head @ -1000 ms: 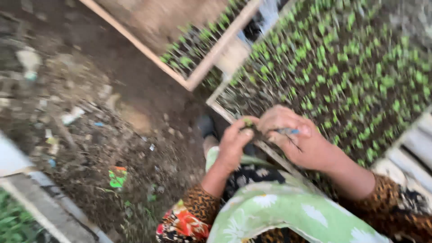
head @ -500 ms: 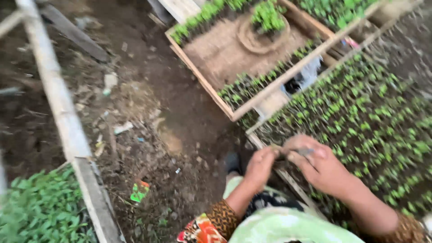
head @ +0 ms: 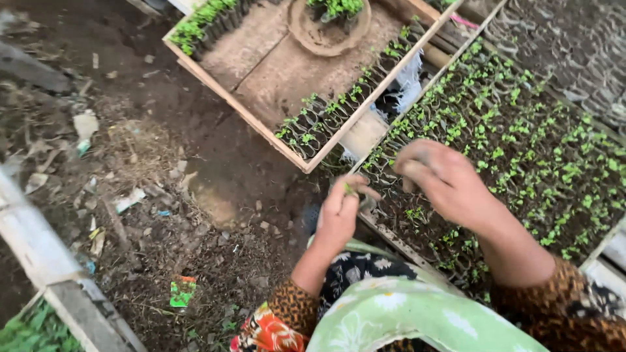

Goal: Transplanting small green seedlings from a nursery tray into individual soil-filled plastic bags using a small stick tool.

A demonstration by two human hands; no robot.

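Pinching a tiny seedling (head: 348, 190) in a narrow left-hand (head: 339, 218) grip, the stem could snap; right hand (head: 443, 179), curled, grip untellable, hovers beside over the seedling tray (head: 521, 150).

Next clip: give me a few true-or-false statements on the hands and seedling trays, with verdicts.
1. The left hand pinches a small green seedling. True.
2. The right hand rests on the bare ground. False: it is over the seedling tray.
3. The wooden tray is full of seedlings. False: only its edges hold rows; the middle is bare.
4. A round dish with green sprouts sits in the wooden tray. True.
5. A green scrap lies on the soil. True.
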